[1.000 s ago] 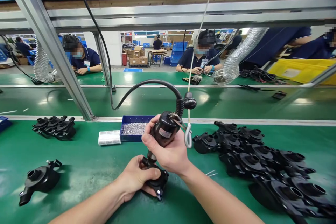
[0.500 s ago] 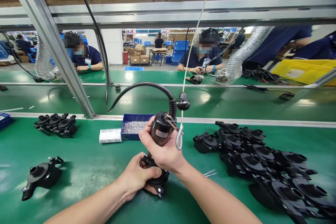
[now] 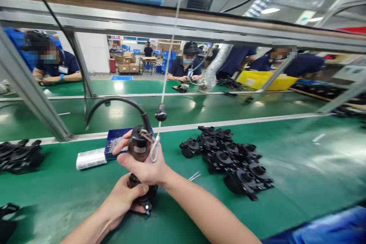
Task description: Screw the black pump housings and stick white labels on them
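Observation:
My right hand (image 3: 150,166) is wrapped round a black electric screwdriver (image 3: 140,146), which hangs upright from a pale cord with a metal hook. The screwdriver's lower end is hidden behind my hand, above a black plastic housing (image 3: 148,198). My left hand (image 3: 122,196) grips that housing on the green bench, its thumb lying across the top. A small bright spot shows at the housing's near end. Just beyond my hands sits a blue bin (image 3: 110,137) of small silvery screws, with a white plastic box (image 3: 91,159) against its left side.
Similar black housings (image 3: 225,156) lie grouped to the right, and more (image 3: 20,156) at the left. Two thin white sticks (image 3: 195,176) rest near my right forearm. A metal post (image 3: 37,95) rises at the left. Co-workers sit across the bench, near a yellow bin (image 3: 265,81).
The view has swung to the right, so the bench and my hands appear farther left. Both hands keep their holds on the screwdriver and the housing.

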Motion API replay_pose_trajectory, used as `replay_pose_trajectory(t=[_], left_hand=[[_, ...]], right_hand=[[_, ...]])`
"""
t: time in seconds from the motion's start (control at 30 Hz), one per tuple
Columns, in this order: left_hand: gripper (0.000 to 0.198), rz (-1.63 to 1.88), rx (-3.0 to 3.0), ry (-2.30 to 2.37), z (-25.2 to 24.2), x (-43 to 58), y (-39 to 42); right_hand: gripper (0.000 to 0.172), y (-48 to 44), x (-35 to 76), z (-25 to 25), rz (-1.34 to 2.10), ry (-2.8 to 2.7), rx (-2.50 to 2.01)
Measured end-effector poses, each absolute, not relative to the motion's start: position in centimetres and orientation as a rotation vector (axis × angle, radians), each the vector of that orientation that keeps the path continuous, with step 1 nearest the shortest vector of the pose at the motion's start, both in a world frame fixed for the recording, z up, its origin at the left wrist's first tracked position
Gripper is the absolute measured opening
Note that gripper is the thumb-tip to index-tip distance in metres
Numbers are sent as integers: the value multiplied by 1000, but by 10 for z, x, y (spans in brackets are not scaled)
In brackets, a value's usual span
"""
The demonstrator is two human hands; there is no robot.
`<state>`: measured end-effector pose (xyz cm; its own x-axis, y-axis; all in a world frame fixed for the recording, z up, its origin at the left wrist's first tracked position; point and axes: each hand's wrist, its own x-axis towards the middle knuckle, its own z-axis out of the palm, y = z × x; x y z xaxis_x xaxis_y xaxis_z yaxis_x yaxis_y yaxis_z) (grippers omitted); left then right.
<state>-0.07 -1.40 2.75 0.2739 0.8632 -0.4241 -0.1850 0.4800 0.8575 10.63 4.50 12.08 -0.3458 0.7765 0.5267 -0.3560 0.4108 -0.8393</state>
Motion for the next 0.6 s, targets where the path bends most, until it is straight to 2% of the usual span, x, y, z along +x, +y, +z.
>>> replay_pose_trajectory(t=[0.13, 0.37, 0.6], left_hand=[[85, 788, 807, 1058, 25, -4, -12], [83, 832, 791, 1004, 19, 4, -11], [67, 842, 759, 1036, 21, -2, -5]], right_hand=[[42, 46, 102, 124, 1157, -1476, -552], [29, 45, 99, 122, 989, -1437, -635], [24, 41, 108, 127, 1046, -1373, -543]])
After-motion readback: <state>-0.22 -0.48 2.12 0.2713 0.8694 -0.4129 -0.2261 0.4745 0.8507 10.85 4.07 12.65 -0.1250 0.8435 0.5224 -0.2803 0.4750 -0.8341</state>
